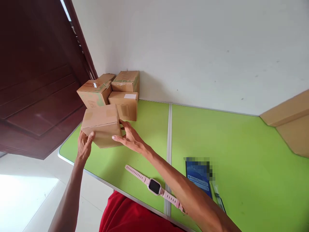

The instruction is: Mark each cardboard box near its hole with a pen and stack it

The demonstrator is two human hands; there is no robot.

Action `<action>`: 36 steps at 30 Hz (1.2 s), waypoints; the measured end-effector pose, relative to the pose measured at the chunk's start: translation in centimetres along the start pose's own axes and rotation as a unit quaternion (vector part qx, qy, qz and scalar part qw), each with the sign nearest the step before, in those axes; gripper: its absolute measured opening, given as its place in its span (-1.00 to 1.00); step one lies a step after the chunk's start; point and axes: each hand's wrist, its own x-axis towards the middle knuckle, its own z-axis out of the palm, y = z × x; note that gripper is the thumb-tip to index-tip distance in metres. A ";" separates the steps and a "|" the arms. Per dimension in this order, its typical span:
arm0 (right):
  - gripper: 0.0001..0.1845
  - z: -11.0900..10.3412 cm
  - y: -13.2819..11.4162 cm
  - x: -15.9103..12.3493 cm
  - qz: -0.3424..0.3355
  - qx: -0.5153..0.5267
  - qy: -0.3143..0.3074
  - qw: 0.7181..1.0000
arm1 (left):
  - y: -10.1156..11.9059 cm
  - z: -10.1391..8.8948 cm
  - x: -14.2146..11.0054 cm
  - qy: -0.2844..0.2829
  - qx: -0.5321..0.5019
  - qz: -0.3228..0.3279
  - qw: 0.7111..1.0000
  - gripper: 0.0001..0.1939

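Both my hands hold a small plain cardboard box at the left end of a green table. My left hand grips its near left corner with the thumb on the front face. My right hand presses its right side, fingers stretched along the box. Behind it stand three more taped cardboard boxes: one at the left, one low at the right, and one stacked on top.
A pink smartwatch lies flat near the table's front edge. A dark blue phone lies to its right, partly under my forearm. A large cardboard box juts in at the right. A dark wooden door stands at the left.
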 end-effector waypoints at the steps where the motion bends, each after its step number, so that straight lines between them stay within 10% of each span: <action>1: 0.17 -1.5 0.2 -1.7 0.004 0.009 0.016 1.000 | 0.7 1.0 -1.0 -0.029 -0.008 0.004 1.000 -0.16; 7: 0.47 -8.9 1.8 -8.8 0.074 0.050 0.090 0.992 | 3.4 9.0 -2.8 -0.179 -0.042 0.024 0.983 -0.05; 17: -0.10 -15.1 4.1 -16.9 0.047 0.297 0.247 0.921 | 10.6 16.7 -5.0 -0.420 -0.122 0.159 0.885 0.13; 27: 0.08 -18.2 1.9 -19.2 0.004 0.219 0.413 0.884 | 10.2 19.1 -4.8 -0.309 -0.249 0.063 0.916 -0.05; 36: -0.08 -17.0 -1.3 -19.1 0.014 0.191 0.415 0.889 | 13.2 22.4 -5.7 -0.315 -0.306 -0.011 0.898 0.27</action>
